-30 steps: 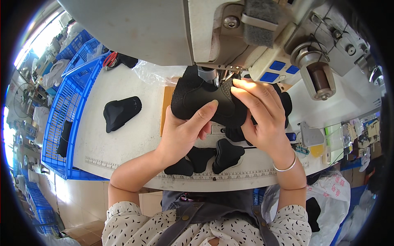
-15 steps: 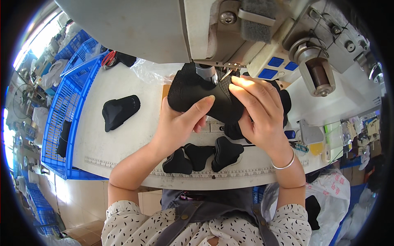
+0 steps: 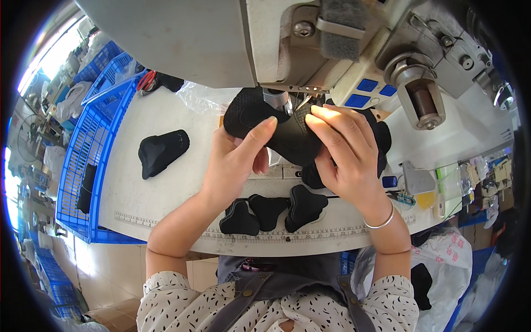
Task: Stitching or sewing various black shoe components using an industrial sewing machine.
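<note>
A black padded fabric piece (image 3: pixel 296 141) lies under the presser foot (image 3: pixel 278 100) of a sewing machine (image 3: pixel 182 39). My left hand (image 3: pixel 238 157) grips its left edge, thumb on top and fingers beneath. On its right side my right hand (image 3: pixel 348 152) pinches the fabric close to the needle area, fingertips pressed together. The needle's exact contact with the fabric is hard to make out. More black pieces are partly hidden behind and below my right hand.
Several black padded pieces (image 3: pixel 305 208) lie along the printed ruler near the table's front edge. Another black piece (image 3: pixel 163 153) rests at left. A blue plastic basket (image 3: pixel 83 182) borders the table, with red-handled scissors (image 3: pixel 147 82) beside it. A brown thread spool (image 3: pixel 425 102) sits at upper right.
The fabric piece has shifted and turned slightly under the presser foot. My left hand has moved a little left and its thumb has slid up and left; my right hand has moved slightly left.
</note>
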Demonstrator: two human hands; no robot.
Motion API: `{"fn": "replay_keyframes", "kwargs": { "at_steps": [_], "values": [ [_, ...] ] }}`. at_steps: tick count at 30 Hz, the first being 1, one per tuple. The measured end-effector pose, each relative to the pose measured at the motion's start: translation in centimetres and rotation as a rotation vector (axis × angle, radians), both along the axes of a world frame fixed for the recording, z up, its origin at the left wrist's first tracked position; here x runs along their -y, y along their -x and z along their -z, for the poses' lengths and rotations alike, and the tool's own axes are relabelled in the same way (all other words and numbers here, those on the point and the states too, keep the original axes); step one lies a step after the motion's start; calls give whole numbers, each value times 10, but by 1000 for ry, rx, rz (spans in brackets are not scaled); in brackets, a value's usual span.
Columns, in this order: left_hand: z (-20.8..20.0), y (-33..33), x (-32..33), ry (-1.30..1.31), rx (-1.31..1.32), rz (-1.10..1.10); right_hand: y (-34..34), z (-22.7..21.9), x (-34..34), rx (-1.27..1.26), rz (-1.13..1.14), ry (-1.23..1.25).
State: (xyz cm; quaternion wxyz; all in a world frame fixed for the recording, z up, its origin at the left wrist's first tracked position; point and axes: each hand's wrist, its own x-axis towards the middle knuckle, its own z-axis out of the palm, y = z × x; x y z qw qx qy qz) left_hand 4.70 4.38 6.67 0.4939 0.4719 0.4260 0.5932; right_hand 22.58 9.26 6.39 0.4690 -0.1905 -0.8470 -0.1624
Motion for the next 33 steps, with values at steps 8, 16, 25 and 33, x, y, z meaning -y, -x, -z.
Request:
{"fn": "replay_keyframes", "kwargs": {
  "at_steps": [8,16,25,33],
  "values": [
    [0,96,-19,-30,-328,-214,-41,-21,-5,-213,107,282],
    [81,290,11,550,-883,-419,-87,40,-13,47,337,969],
    [60,125,19,-80,-951,-438,-78,70,-16,137,472,803],
    [78,26,49,-297,-1402,172,-88,60,-1,-212,391,749]
  ]
}}
